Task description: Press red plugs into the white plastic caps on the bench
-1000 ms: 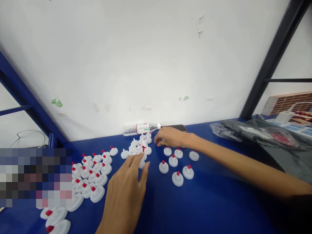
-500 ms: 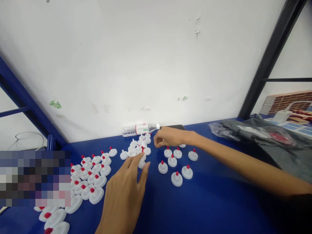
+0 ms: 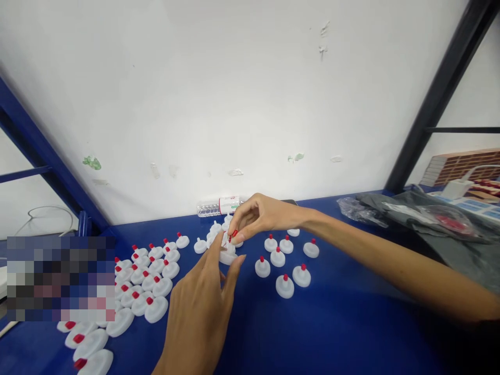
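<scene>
My left hand [image 3: 201, 304] reaches up from the bottom, its fingers and thumb closed around a white plastic lid [image 3: 227, 257] with a narrow spout. Just above it, my right hand [image 3: 260, 219] pinches a small red cap [image 3: 234, 234] between thumb and fingers, close to the lid's top. My fingers partly hide where the cap and the spout come together. Behind both hands lies a cluster of white lids [image 3: 200, 246] with bare spouts. Several lids with red caps [image 3: 285, 286] stand to the right, below my right forearm.
Many red-capped lids [image 3: 156, 309] crowd the left of the blue table [image 3: 312, 333]. A clear bottle [image 3: 209, 209] lies along the wall. Grey bags [image 3: 406, 219] are at the right. A dark object [image 3: 289, 201] lies partly behind my right wrist. Pixelation covers the lower left.
My right hand has moved left from beside the bottle's neck to the lid at my left hand, and a red cap now shows in its fingers. My left hand stays nearly in place.
</scene>
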The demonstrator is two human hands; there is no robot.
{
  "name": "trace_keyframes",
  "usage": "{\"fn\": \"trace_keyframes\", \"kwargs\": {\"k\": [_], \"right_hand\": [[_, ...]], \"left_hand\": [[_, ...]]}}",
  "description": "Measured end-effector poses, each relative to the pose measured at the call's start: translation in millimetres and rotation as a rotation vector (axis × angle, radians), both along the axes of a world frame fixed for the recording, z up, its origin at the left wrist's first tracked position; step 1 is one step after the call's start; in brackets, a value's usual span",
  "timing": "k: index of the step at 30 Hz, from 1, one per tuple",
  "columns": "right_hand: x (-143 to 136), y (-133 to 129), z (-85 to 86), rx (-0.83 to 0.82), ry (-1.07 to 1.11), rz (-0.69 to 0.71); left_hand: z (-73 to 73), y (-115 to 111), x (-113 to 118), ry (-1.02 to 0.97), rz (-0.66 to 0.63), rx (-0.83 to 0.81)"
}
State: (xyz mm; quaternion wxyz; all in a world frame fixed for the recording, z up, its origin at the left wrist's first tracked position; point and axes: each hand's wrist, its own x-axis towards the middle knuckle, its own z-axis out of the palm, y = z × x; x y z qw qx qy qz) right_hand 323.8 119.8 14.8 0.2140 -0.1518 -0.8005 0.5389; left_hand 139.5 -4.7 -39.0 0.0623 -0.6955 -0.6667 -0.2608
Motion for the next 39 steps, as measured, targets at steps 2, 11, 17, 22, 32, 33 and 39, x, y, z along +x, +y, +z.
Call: {"fn": "trace_keyframes", "kwargs": {"k": [2,11,17,22,32,33,39], "right_hand": [[-1,-1,-0.5,0.009,0.011,-0.013],[1,7,-4.8,-0.114,-0.013,0.04],[2,5,-3.4,-0.073,-0.061,0.036],[3,1,-0.5,-0.036,-0.095,0.054],[26,22,9.9,0.314,-0.243,-0.111],[33,28,9.2,0.371,-0.324,-0.151],[55,58,-6.1,0.429,-0.623,-0.167]], "left_hand": [[-0.1,-1,0,-0.012,0.009,0.013],[0.3,-6,1,-0.06,-0.001,0.127],[0.2,-5,3,-0.099,-0.037,0.141],[0.3,-5,1,-0.157,-0.071,0.129],[-1.1,-3,6,-0.168,-0.078,0.026],[-1.2,-3,6,-0.177,-0.084,0.033],[-0.7,-5,7,-0.193,-0.072,0.008]]}}
